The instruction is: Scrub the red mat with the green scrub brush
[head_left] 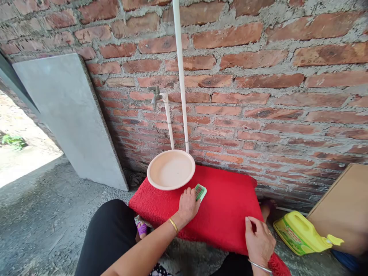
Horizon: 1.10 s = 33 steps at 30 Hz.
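From where I stand, the left hand (188, 205) has its fingers bent closely around a green brush (201, 191), so this grip is firm and leaves only a small gap, filled by the brush. The brush comes out at the far right side of this grip, just above the red cloth (227, 199) or touching it; I cannot tell which. The right hand (260, 241) is well apart, to the right of the grip, at the near right edge of the cloth. Its thumb and fingers are bent with a little space between them, and I cannot tell if they pinch the cloth.

To the right of the grip, a wide flat part of the cloth goes until its right edge. The near edge of the cloth passes below the left wrist, where a gold bangle (173, 227) sits, and hangs down. Behind the far edge rises the brick wall (244, 111), with some free way to it from the brush.

Just behind and to the left of the grip stands a pale basin (171, 168), over the far left corner of the cloth. Its inside shows a smooth pale bottom; whether thin water lies there, I cannot tell. Far to the right of the grip, past the right hand, a yellow jug (301, 234) is on the floor (54, 226); its content is hidden.
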### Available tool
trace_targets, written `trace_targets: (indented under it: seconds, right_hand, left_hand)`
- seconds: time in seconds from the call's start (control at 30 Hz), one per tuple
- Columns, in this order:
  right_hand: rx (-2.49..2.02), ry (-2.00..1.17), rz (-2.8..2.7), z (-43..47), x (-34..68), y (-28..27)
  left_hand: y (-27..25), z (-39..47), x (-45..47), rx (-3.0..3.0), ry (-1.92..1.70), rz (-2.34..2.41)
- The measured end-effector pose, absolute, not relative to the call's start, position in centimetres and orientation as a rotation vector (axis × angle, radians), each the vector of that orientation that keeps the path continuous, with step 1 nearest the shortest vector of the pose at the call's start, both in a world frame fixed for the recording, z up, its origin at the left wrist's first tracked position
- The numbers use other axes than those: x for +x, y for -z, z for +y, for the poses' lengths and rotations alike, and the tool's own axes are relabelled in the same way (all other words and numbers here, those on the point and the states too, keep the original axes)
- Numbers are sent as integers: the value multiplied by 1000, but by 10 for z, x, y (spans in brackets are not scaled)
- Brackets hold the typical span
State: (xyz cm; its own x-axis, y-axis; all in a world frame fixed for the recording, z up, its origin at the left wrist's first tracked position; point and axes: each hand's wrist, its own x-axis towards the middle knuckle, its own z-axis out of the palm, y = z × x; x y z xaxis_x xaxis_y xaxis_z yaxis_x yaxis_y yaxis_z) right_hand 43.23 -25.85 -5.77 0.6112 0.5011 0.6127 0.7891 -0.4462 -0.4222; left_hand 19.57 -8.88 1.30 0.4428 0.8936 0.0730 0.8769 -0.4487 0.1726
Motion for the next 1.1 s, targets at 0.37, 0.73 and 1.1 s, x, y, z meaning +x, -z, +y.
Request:
trace_targets:
  seconds: [0.37, 0.73, 1.1]
  right_hand:
    - [-2150, 549, -1014, -259, 433, 57]
    - [-2122, 524, -1009, -259, 430, 53]
    - [-2120, 517, -1028, -260, 430, 53]
  left_hand:
    - [5, -171, 245, 2626, -194, 990]
    - [-17, -129, 257, 2646, -120, 1236]
    - [-23, -72, 259, 2540, -351, 1517]
